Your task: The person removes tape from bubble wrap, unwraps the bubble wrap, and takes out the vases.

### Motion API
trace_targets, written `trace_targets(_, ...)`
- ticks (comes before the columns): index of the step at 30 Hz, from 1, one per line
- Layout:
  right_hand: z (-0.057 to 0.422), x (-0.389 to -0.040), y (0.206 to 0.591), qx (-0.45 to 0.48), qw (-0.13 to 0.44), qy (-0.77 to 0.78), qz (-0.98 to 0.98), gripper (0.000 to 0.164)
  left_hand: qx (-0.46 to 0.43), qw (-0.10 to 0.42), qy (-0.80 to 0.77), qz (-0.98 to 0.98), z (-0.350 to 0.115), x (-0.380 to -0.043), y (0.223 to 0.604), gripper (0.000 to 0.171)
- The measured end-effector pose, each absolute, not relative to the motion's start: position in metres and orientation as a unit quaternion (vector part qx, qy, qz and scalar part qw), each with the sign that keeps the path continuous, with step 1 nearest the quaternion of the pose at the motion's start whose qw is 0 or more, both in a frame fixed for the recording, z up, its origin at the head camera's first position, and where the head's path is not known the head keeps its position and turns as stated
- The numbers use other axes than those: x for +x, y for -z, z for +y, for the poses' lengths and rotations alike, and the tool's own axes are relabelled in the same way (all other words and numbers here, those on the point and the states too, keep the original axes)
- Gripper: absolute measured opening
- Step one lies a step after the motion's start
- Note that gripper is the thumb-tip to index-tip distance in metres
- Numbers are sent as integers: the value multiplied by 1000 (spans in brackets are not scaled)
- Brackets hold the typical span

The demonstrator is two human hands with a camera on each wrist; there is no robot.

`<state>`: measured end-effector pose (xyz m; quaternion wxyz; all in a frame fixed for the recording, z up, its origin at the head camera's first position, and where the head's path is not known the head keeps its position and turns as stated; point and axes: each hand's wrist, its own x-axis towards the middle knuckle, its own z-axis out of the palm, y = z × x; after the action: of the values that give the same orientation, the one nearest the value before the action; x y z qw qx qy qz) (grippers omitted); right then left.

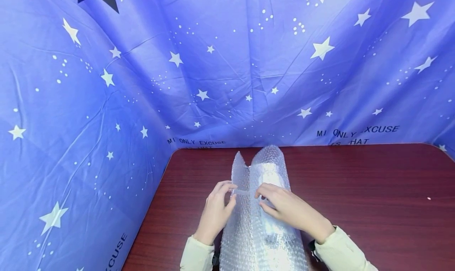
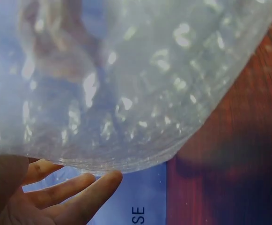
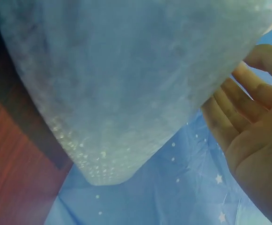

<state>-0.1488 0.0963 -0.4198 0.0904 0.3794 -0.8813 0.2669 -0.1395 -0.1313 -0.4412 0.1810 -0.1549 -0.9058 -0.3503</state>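
Observation:
A sheet of bubble wrap (image 1: 241, 227) lies lengthwise before me, bent up into a trough around a shiny silvery thing (image 1: 271, 176), whose kind the plastic hides. Between my hands runs a narrow translucent strip, seemingly clear tape (image 1: 242, 192). My left hand (image 1: 215, 209) pinches the strip's left end by the wrap's raised left edge; its other fingers spread under the wrap (image 2: 126, 112) in the left wrist view. Over the right-hand fold, my right hand (image 1: 284, 207) holds the strip's other end between bent fingers and thumb. The right wrist view shows its fingers partly behind the wrap (image 3: 126, 93).
The dark red wooden table (image 1: 355, 184) extends to both sides of the wrap. A small white speck (image 1: 429, 198) lies on it at right. Blue star-printed cloth (image 1: 220, 73) hangs along the back and left edges.

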Motion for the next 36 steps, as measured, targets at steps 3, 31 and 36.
trace_targets(3,90,-151,419,396,87,-234,-884,9,-151,180,359,-903,-135,-140,443,20)
trace_targets(31,61,-155,426,483,-25,-88,-871,33,-100,168,413,-890,-159,-140,458,13)
trace_targets(36,61,-153,428,488,-29,-73,-869,37,-94,164,415,-890,-163,-139,461,16)
